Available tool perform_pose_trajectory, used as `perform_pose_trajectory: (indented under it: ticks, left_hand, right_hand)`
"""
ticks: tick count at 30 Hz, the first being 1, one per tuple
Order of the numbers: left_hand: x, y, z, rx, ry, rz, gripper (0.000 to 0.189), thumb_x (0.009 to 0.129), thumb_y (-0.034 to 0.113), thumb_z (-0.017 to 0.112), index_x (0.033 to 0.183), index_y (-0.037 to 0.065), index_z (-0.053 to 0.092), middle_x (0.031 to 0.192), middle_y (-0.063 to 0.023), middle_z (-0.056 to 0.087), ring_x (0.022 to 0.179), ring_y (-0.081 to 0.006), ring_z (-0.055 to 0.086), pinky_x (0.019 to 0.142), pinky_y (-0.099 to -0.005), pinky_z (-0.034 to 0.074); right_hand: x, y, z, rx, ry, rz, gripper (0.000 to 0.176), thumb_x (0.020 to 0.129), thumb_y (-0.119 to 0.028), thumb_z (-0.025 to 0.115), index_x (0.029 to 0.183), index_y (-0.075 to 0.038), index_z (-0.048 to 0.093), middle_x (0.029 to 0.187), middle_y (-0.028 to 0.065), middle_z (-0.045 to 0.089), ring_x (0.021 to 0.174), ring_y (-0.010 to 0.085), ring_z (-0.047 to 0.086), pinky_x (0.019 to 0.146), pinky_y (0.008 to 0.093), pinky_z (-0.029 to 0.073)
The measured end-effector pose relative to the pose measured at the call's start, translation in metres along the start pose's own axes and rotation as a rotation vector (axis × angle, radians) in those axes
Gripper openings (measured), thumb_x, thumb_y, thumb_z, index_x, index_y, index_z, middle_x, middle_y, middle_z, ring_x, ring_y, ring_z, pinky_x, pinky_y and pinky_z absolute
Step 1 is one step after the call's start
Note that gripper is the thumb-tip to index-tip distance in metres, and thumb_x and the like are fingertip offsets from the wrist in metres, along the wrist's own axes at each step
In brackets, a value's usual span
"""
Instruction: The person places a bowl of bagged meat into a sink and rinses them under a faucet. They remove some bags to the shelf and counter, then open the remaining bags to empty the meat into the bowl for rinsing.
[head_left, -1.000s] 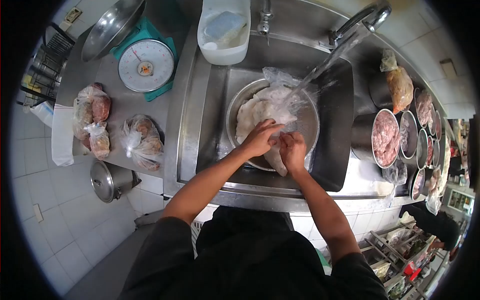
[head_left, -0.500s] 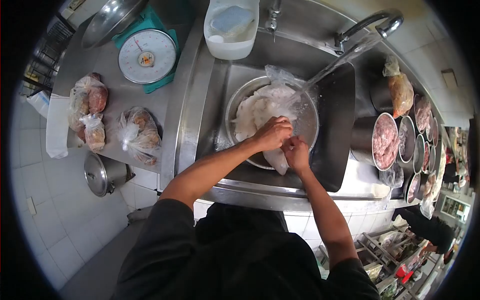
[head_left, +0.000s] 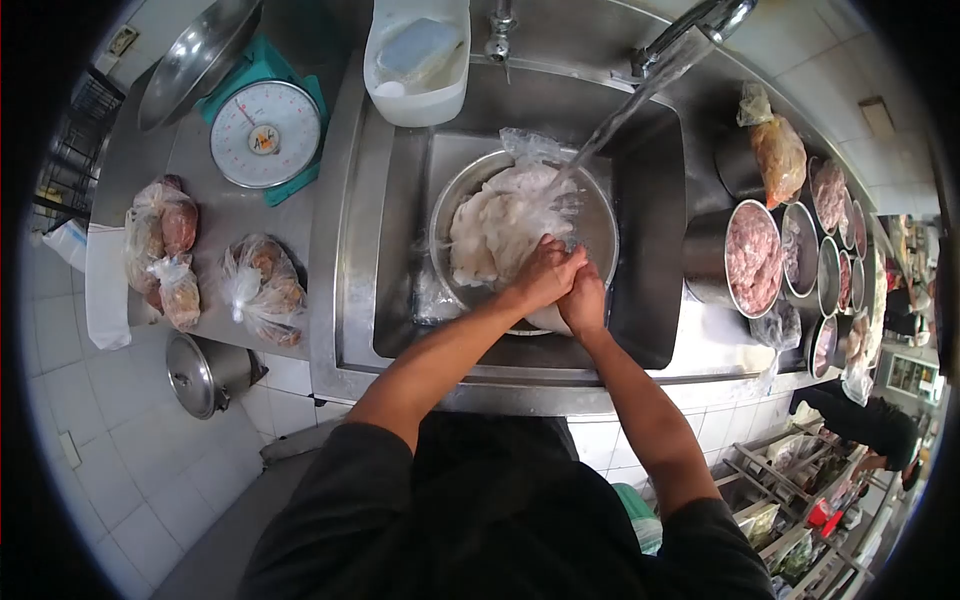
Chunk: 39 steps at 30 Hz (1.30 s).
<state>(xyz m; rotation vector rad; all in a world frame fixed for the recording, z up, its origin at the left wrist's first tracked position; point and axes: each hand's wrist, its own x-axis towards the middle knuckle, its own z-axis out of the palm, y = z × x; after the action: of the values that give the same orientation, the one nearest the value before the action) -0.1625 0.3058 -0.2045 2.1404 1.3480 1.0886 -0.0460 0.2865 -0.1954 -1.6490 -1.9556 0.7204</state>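
Observation:
A round metal basin (head_left: 440,225) sits in the steel sink (head_left: 650,250), with pale, whitish pieces (head_left: 490,230) in it, perhaps meat or fat. Over its near right side my left hand (head_left: 545,275) and my right hand (head_left: 583,300) are closed and pressed together. Both grip a clear plastic bag (head_left: 548,320), whose pale, bulging part shows below my wrists; most of it is hidden by my hands. Another crumpled clear bag (head_left: 530,147) lies at the basin's far rim. Water (head_left: 625,110) runs from the tap (head_left: 690,35) into the basin.
Left of the sink stand a dial scale (head_left: 265,133) and several filled bags, one a knotted bag (head_left: 265,290). A white plastic container (head_left: 415,70) is at the sink's back edge. On the right are several metal pots, including one of minced meat (head_left: 753,258). Another person (head_left: 865,430) is far right.
My hands have come closer together, the right one moving up against the left. The whole view has shifted, so the sink and counter appear further left. Water keeps running.

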Motion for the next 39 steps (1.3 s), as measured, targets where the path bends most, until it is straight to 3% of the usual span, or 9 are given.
perform_pose_trajectory:
  ticks: [3,6,9,17,24,33,35,38,39]
  left_hand:
    - [-0.003,-0.005,0.001,0.014,-0.051,-0.044,0.012,0.078,0.012,0.06,0.087,0.005,0.058,0.079,-0.0149,0.06,0.083,-0.0327,0.055,0.08,-0.0449,0.04]
    - [0.006,-0.008,-0.015,0.021,0.003,0.19,0.016,0.074,0.01,0.061,0.089,0.005,0.062,0.089,-0.0089,0.062,0.098,-0.0297,0.054,0.086,-0.0473,0.037]
    - [0.012,-0.023,-0.02,0.198,-0.562,-0.031,0.017,0.068,0.01,0.063,0.085,0.007,0.066,0.096,-0.0023,0.062,0.107,-0.0247,0.05,0.091,-0.0496,0.033]
    - [-0.008,-0.014,0.002,0.077,-0.071,0.084,0.01,0.064,0.004,0.062,0.074,0.006,0.063,0.084,-0.0038,0.06,0.097,-0.0237,0.052,0.09,-0.0446,0.036]
    - [-0.004,-0.008,0.002,0.161,-0.225,0.027,0.01,0.071,0.008,0.062,0.08,0.004,0.062,0.089,-0.0055,0.061,0.1,-0.0232,0.049,0.089,-0.0439,0.031]
    - [-0.008,-0.009,0.0,0.117,-0.263,0.024,0.011,0.077,0.01,0.059,0.085,0.004,0.062,0.089,-0.0073,0.061,0.1,-0.0242,0.049,0.089,-0.0448,0.031]
    - [-0.007,-0.012,-0.006,0.043,-0.28,-0.023,0.012,0.077,0.011,0.059,0.086,0.004,0.063,0.094,-0.0086,0.06,0.101,-0.025,0.049,0.091,-0.0458,0.032]
    - [-0.021,0.012,-0.023,0.223,-0.131,0.188,0.018,0.075,0.011,0.06,0.091,0.003,0.063,0.104,-0.0103,0.056,0.103,-0.0264,0.048,0.094,-0.0467,0.033]
    - [-0.03,0.018,-0.023,0.245,-0.236,0.18,0.021,0.075,0.01,0.061,0.094,0.003,0.062,0.106,-0.0104,0.055,0.104,-0.0268,0.048,0.095,-0.0469,0.033]
  right_hand:
    - [0.001,0.018,0.005,-0.013,-0.041,-0.081,0.02,0.072,-0.011,0.065,0.087,0.001,0.06,0.083,0.022,0.061,0.076,0.0413,0.06,0.066,0.0476,0.048]
    - [0.003,0.011,0.003,0.041,0.004,-0.084,0.016,0.071,-0.01,0.066,0.082,0.0,0.06,0.078,0.0212,0.061,0.074,0.0401,0.06,0.065,0.0462,0.048]
    - [0.004,0.014,0.001,0.05,-0.068,-0.116,0.014,0.068,-0.008,0.067,0.076,0.0,0.059,0.075,0.0201,0.061,0.074,0.0392,0.06,0.065,0.0451,0.048]
    - [0.003,0.04,-0.011,0.087,-0.209,-0.008,0.019,0.072,-0.006,0.068,0.089,0.001,0.061,0.08,0.0146,0.06,0.072,0.0281,0.061,0.065,0.036,0.049]
    - [0.012,0.057,-0.001,0.31,-0.162,-0.164,0.011,0.075,-0.003,0.06,0.085,0.0,0.061,0.081,0.0203,0.061,0.075,0.0392,0.059,0.067,0.0451,0.048]
    - [0.015,0.059,0.009,-0.111,-0.196,0.194,0.014,0.075,-0.009,0.057,0.085,0.0,0.057,0.083,0.0251,0.063,0.083,0.0448,0.06,0.072,0.0486,0.048]
    - [0.014,0.063,0.005,-0.051,-0.215,0.123,0.016,0.075,-0.014,0.059,0.082,0.0,0.061,0.079,0.025,0.062,0.081,0.0436,0.061,0.072,0.0487,0.047]
    - [0.018,0.066,-0.001,-0.007,-0.241,0.072,0.015,0.075,-0.014,0.059,0.077,0.0,0.063,0.073,0.0223,0.062,0.074,0.0404,0.061,0.067,0.045,0.048]
    - [0.015,0.068,-0.001,0.006,-0.228,0.078,0.014,0.075,-0.013,0.058,0.075,0.0,0.063,0.07,0.0203,0.062,0.069,0.0375,0.062,0.063,0.0429,0.048]
